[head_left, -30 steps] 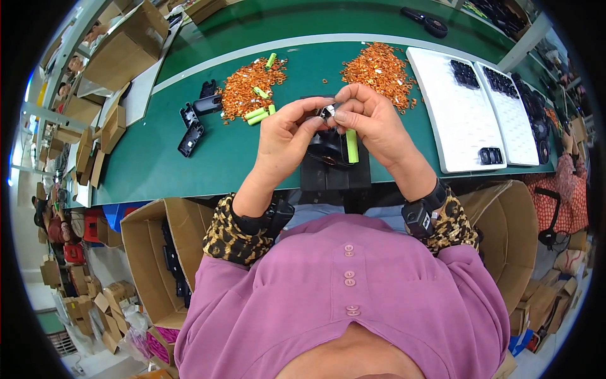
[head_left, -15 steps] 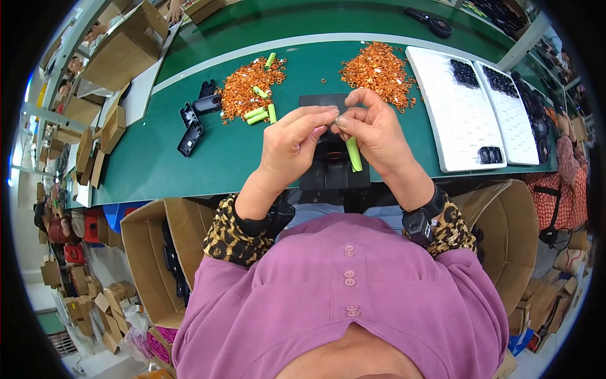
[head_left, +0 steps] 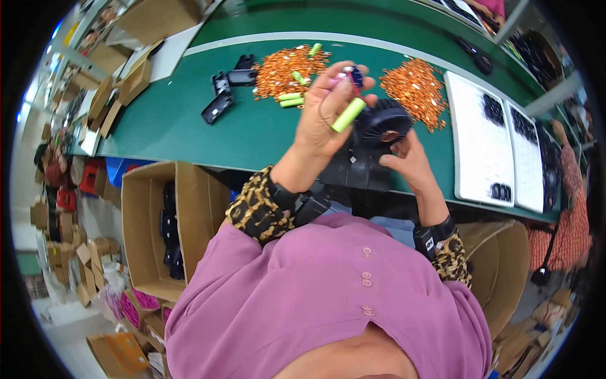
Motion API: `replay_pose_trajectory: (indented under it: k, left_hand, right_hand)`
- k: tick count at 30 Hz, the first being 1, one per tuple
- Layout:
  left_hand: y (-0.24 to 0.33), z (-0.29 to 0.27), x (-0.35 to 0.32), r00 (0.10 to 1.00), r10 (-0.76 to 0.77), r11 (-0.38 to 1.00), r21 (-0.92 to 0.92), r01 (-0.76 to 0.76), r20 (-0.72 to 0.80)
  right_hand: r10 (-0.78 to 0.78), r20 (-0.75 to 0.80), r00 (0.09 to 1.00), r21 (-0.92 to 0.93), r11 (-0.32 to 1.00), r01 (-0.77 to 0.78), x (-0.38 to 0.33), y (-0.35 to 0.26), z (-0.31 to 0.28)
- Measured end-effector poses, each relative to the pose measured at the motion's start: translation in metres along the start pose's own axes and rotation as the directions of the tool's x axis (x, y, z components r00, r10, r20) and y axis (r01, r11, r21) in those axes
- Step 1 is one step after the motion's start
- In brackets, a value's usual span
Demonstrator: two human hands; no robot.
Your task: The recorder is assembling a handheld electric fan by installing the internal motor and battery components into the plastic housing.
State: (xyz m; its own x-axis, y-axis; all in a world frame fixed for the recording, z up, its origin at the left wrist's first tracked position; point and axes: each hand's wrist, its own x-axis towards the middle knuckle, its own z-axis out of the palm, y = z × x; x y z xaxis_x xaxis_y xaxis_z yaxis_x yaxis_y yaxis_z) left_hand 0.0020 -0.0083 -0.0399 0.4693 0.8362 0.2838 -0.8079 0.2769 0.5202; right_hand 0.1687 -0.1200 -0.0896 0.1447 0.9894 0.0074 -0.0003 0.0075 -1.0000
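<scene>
My left hand [head_left: 319, 120] is raised over the table, closed on a green battery cell [head_left: 347, 116]. Thin wires and a small dark blue piece [head_left: 355, 76], perhaps a circuit board, show at the same fingertips. My right hand [head_left: 413, 163] grips a round black fan head [head_left: 387, 124] from its right side, some fingers hidden behind it. The fan has a ribbed grille with a copper-coloured centre, and it lies close beside the cell. Beneath both hands is a black mat [head_left: 356, 170].
Small orange rings lie in a left pile [head_left: 284, 71] and a right pile [head_left: 413, 91], with green cells [head_left: 291, 101] by the left one. Black housings [head_left: 218, 107] sit farther left. White trays [head_left: 476, 139] with black parts stand right. Cardboard boxes [head_left: 145, 234] flank me.
My hands, earlier together at the fingertips, have parted. The green cell is now up in my left hand, and my right hand has taken hold of the black fan head. The view has shifted.
</scene>
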Motion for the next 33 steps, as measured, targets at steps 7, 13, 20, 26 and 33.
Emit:
replay_pose_trajectory:
  k: [7, 13, 20, 26, 33]
  left_hand:
    - [0.023, 0.000, -0.013, 0.974, -0.041, 0.998, -0.046, 0.052, 0.222]
    - [0.127, -0.081, -0.002, 0.953, 0.133, -0.247, 0.941, -0.232, 0.271]
    - [0.183, -0.194, -0.003, 0.953, 0.267, -0.703, 0.648, 0.294, -0.143]
    - [0.175, -0.202, -0.007, 0.959, 0.214, -0.748, 0.600, 0.283, -0.185]
    - [0.154, -0.180, -0.013, 0.885, -0.094, 0.663, 0.634, 0.398, -0.457]
  right_hand:
    - [-0.095, -0.024, 0.995, 0.478, 0.873, 0.095, 0.005, -0.005, 0.009]
    - [-0.306, -0.098, 0.947, 0.224, 0.920, 0.321, 0.021, -0.049, -0.013]
    - [-0.283, -0.064, 0.957, 0.214, 0.933, 0.290, 0.039, -0.074, -0.013]
    - [-0.293, -0.071, 0.954, 0.140, 0.944, 0.300, 0.045, -0.084, -0.012]
    - [-0.086, 0.074, 0.994, 0.307, 0.950, 0.059, 0.047, -0.085, -0.014]
